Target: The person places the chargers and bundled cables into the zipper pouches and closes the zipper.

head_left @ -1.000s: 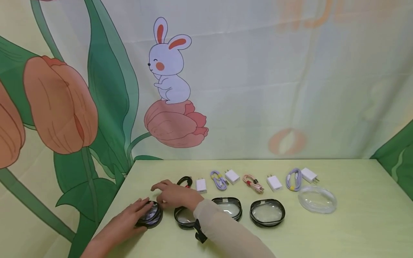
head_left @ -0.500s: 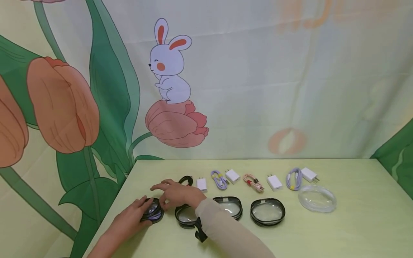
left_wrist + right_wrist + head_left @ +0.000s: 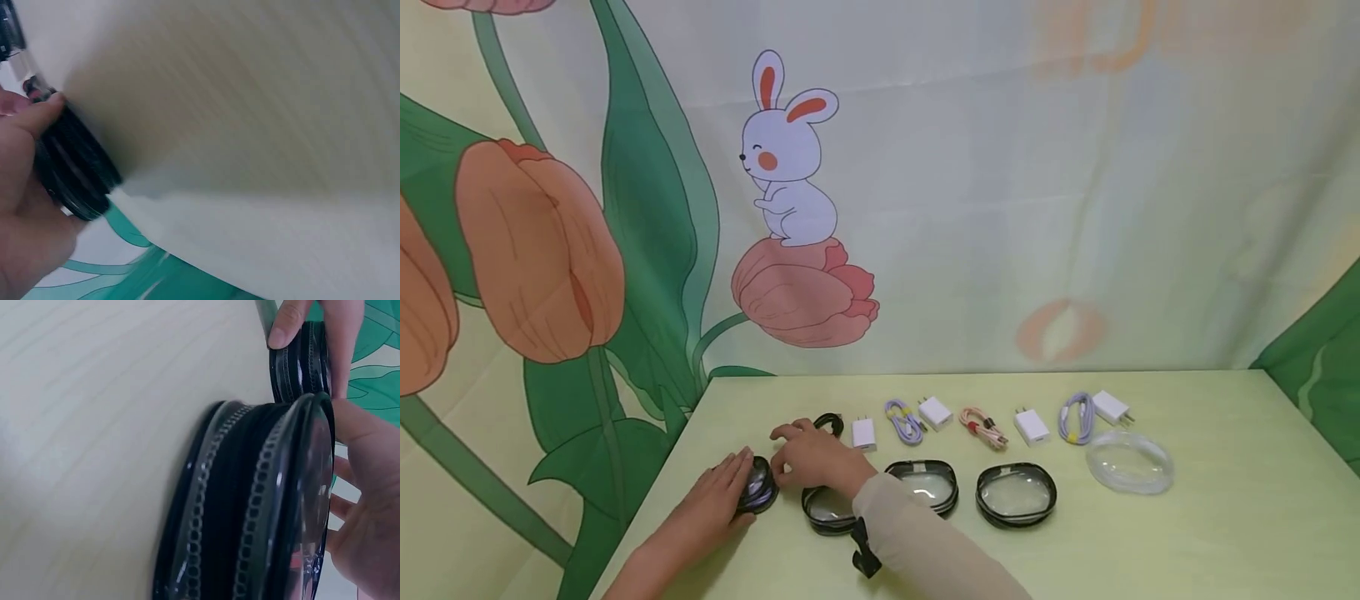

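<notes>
My left hand (image 3: 709, 497) grips a small round zip pouch (image 3: 760, 486), clear on its face with black trim and something purple inside. The left wrist view has the thumb on one side of this black-edged pouch (image 3: 72, 159). My right hand (image 3: 822, 463) reaches across with its index finger bent outward and its thumb at the pouch's right edge; whether it pinches the zip I cannot tell. Under the right forearm lies a second clear pouch (image 3: 829, 510), partly covered. That pouch's zip side (image 3: 237, 500) fills much of the right wrist view and hides some fingers.
Two more black-trimmed pouches (image 3: 1016, 495) (image 3: 928, 483) and a clear-rimmed one (image 3: 1130, 462) lie to the right. Behind them are white chargers (image 3: 863, 434), purple cables (image 3: 904, 422), a pink cable (image 3: 983, 428) and a black cable (image 3: 830, 423). A printed curtain (image 3: 955, 250) stands behind the table.
My left hand has moved slightly forward with the pouch, which has turned a little and shows less of its face. My right hand has shifted a little to the right.
</notes>
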`<action>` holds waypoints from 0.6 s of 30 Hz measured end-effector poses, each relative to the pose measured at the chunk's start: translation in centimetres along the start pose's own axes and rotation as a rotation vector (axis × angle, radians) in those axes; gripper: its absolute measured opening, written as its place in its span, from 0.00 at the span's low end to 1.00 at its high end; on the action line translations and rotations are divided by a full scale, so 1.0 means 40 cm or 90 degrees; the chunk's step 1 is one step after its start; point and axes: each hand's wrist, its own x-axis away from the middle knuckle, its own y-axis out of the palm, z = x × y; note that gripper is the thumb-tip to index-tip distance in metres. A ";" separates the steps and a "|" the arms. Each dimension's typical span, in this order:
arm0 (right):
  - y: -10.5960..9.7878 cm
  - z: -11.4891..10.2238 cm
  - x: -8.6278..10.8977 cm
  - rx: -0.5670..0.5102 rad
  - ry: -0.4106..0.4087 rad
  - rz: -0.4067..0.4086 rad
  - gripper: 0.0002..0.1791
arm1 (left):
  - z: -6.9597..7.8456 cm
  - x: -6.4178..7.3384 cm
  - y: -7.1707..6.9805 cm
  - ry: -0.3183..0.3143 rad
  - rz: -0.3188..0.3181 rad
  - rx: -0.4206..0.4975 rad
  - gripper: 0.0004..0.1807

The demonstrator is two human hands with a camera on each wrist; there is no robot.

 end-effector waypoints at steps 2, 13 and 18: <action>0.010 -0.003 -0.001 0.000 0.004 -0.003 0.06 | -0.008 0.008 0.006 0.039 0.009 -0.018 0.42; -0.004 -0.026 0.006 0.021 -0.020 0.010 0.05 | 0.021 0.006 0.030 -0.048 0.015 -0.070 0.42; -0.001 -0.028 0.010 0.015 0.011 0.012 0.05 | 0.045 -0.009 0.033 -0.082 0.043 -0.084 0.43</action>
